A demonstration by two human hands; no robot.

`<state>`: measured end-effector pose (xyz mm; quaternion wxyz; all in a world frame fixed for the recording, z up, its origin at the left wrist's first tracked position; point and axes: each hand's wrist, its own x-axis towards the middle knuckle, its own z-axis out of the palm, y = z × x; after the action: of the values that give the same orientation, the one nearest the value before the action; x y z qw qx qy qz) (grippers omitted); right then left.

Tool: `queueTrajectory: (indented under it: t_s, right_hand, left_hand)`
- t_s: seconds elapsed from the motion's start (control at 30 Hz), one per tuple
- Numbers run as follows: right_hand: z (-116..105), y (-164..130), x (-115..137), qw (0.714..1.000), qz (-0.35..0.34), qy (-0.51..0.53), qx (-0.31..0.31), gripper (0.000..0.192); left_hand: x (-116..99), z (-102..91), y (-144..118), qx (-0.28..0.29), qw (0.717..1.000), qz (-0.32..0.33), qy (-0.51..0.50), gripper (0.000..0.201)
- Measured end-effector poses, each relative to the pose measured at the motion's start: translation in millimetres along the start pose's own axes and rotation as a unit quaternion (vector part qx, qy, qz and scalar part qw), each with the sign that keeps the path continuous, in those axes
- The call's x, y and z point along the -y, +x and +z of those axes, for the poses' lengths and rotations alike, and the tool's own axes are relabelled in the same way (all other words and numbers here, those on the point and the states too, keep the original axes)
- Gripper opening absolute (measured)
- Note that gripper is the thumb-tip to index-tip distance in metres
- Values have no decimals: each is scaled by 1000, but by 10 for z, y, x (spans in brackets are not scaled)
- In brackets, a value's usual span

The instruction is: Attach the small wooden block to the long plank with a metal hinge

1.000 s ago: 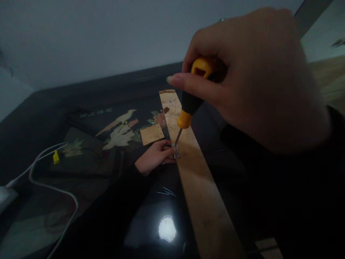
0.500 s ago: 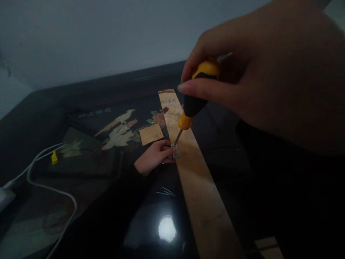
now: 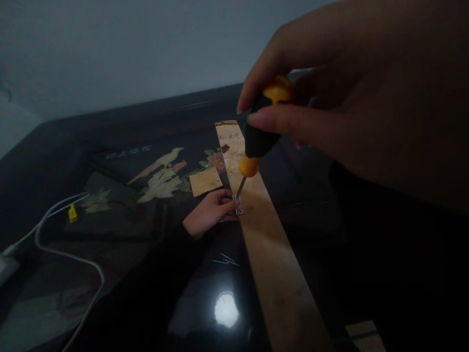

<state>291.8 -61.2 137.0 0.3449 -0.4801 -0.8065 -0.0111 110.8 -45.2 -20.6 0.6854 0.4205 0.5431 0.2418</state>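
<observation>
The right hand (image 3: 348,93) has its fingers round the screwdriver (image 3: 261,137), slanting the tip down to the metal piece (image 3: 240,210) at the plank (image 3: 274,254)'s left edge, which the left hand (image 3: 209,211)'s fingers pinch, apparently to stop it slipping under pressure.

Bracket (image 3: 240,209) partly behind left fingers (image 3: 224,208), tip of the screwdriver (image 3: 258,139) indistinct, long board (image 3: 268,239) cropped by bottom edge.
</observation>
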Motion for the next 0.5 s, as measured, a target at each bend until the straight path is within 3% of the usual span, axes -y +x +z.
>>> queueTrajectory:
  t_s: [0.07, 0.2, 0.27, 0.4, 0.5]
  right_hand:
    - [35, 55, 29, 994, -6, -109, 23, 37]
    - [78, 133, 12, 982, 6, -184, 44, 47]
    - [57, 125, -23, 983, -4, -172, 62, 50]
    - [-24, 33, -103, 989, -91, -89, 74, 48]
    - [-46, -22, -124, 993, -83, -48, 67, 59]
  left_hand:
    - [-8, 7, -7, -2, 1000, -1, 1, 7]
    - [-25, 27, -22, -9, 1000, -4, 9, 6]
    - [-30, 34, -24, -13, 1000, -3, 11, 7]
    - [-13, 20, -8, -6, 1000, -5, 8, 9]
    - [15, -7, 11, 0, 1000, -1, 4, 8]
